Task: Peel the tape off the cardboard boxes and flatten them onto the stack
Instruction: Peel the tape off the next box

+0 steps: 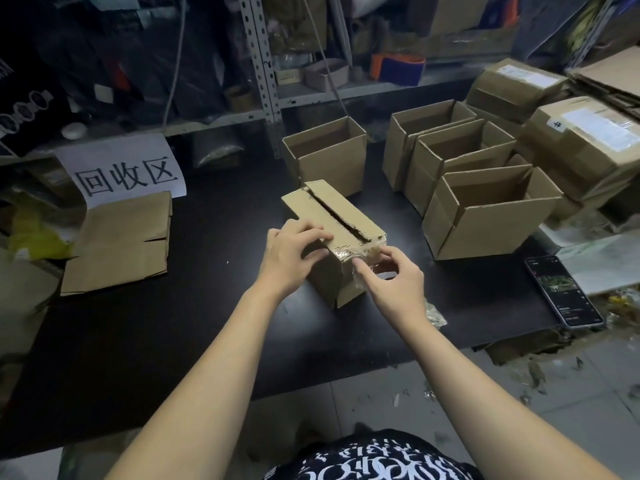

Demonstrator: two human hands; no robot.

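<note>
A small closed cardboard box (332,216) stands on the black table (173,323) in the middle of the view, its top flaps slightly parted along the seam. Clear tape (349,255) wrinkles over its near top edge and down the near face. My left hand (291,258) grips the box's near left corner, fingers over the top and thumb on the side. My right hand (391,282) is at the near face, fingertips pinching the loose tape at the edge. A stack of flattened boxes (121,244) lies at the left.
Several open-topped cardboard boxes (485,209) stand at the back and right, with sealed parcels (588,140) beyond them. A phone (561,292) lies near the table's right edge. A paper sign (128,171) leans behind the stack. Crumpled tape (434,315) lies by my right wrist.
</note>
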